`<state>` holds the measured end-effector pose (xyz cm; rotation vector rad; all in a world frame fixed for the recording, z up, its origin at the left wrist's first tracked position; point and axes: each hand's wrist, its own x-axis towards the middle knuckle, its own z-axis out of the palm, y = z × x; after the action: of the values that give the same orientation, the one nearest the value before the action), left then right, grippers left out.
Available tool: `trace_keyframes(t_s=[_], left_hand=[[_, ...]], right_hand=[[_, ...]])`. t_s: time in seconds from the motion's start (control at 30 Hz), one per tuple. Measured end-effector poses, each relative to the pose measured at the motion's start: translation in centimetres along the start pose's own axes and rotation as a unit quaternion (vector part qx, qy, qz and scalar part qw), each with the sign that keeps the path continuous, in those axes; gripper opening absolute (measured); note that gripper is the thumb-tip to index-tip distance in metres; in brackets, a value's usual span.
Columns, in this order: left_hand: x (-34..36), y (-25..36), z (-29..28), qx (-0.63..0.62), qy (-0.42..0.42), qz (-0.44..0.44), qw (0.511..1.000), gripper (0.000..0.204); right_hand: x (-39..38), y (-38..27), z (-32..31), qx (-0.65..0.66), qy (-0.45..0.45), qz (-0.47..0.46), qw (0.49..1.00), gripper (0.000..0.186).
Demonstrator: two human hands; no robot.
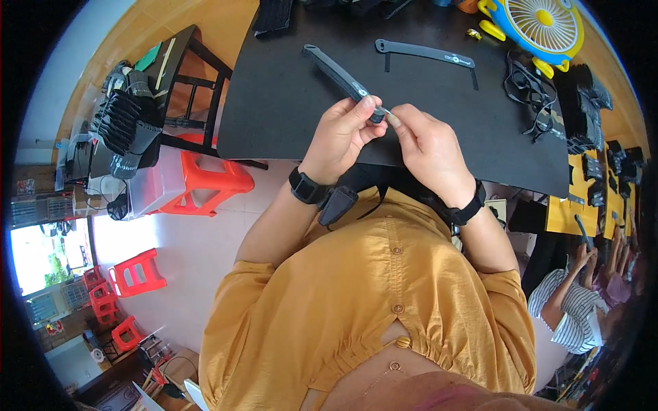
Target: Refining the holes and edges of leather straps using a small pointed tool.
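My left hand grips the near end of a long dark grey strap-like plastic part that slants up and to the left over the black mat. My right hand pinches a tiny pale piece at that same end, fingertips touching the left hand's thumb. Both wrists wear black bands. A second similar dark strap lies flat on the mat, further back and to the right.
A yellow and blue desk fan stands at the back right. Black parts are piled along the right edge. An orange stool and a clear bin sit to the left. Another person in a striped top works at the right.
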<state>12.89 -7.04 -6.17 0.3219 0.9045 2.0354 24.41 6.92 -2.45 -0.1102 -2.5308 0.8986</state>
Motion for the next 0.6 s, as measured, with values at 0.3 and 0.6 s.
trace_keyframes(t_s=[0.3, 0.6], left_hand=[[-0.1, 0.1, -0.2, -0.026, 0.001, 0.004, 1.000, 0.028], [0.0, -0.1, -0.4, -0.042, 0.002, 0.005, 0.999, 0.033]], right_hand=[[-0.3, -0.4, -0.4, 0.069, -0.014, 0.035, 0.997, 0.009], [-0.4, -0.6, -0.5, 0.001, -0.013, -0.006, 1.000, 0.010]])
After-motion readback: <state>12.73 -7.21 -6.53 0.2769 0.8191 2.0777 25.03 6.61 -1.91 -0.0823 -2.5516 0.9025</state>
